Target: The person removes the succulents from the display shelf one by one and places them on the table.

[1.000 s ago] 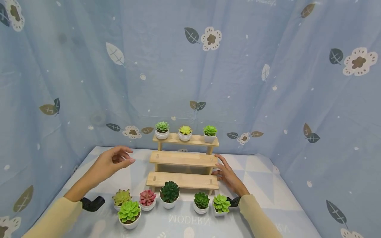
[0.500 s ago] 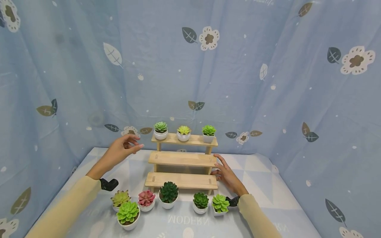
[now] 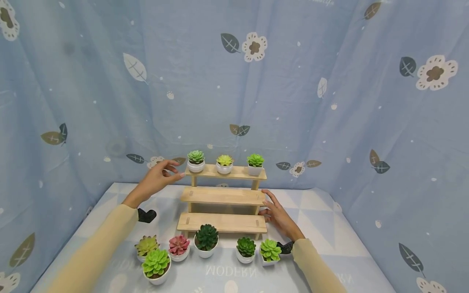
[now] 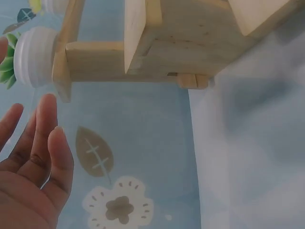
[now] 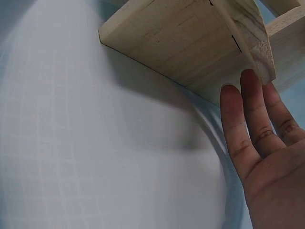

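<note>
A three-tier wooden plant stand (image 3: 223, 195) is in the middle of the head view. Three small potted succulents line its top shelf: a pale green one (image 3: 196, 161) at left, a yellow one (image 3: 224, 164), and a bright green one (image 3: 255, 164) in a square pot. My left hand (image 3: 156, 180) is by the top shelf's left end, fingers extended and holding nothing. In the left wrist view its fingertips are just short of the white pot (image 4: 35, 57). My right hand (image 3: 281, 219) touches the stand's right side with its fingertips, fingers fairly straight in the right wrist view.
In front of the stand are several more potted succulents: a yellowish one (image 3: 147, 245), a light green one (image 3: 156, 263), a red one (image 3: 179, 245), a dark green one (image 3: 207, 238), a smaller green one (image 3: 246, 248) and a square-potted one (image 3: 270, 251). A patterned blue curtain (image 3: 198, 81) hangs behind.
My left hand has moved right and slightly upward to the left end of the top shelf. The right hand stays at the stand's right side. The plants keep their places.
</note>
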A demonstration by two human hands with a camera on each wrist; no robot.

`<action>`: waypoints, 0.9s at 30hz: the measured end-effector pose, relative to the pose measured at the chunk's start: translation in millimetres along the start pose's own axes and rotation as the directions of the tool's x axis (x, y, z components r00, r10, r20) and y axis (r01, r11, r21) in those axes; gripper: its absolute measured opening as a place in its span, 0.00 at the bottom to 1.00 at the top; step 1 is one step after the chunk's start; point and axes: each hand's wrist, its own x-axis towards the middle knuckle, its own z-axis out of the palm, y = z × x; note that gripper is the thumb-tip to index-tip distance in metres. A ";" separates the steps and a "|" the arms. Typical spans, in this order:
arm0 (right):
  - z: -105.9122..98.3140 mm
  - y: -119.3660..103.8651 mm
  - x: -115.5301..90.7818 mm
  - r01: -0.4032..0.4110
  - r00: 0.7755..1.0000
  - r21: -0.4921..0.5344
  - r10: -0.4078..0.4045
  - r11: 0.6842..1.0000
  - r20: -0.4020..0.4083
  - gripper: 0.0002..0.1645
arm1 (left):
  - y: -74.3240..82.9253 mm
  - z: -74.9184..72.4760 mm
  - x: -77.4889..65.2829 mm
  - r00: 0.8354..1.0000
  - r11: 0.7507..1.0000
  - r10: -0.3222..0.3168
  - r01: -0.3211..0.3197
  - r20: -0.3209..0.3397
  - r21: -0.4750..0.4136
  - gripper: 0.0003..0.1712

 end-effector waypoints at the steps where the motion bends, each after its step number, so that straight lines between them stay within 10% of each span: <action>1: 0.0 -0.1 0.0 0.002 1.000 0.001 -0.002 1.000 0.002 0.33 | -0.5 0.7 2.3 1.000 1.000 -0.003 0.003 0.001 -0.005 0.39; 27: -1.2 -0.4 0.8 -0.009 1.000 0.005 0.009 1.000 0.009 0.33 | 5.4 24.8 35.6 1.000 0.991 0.002 -0.003 -0.011 -0.131 0.49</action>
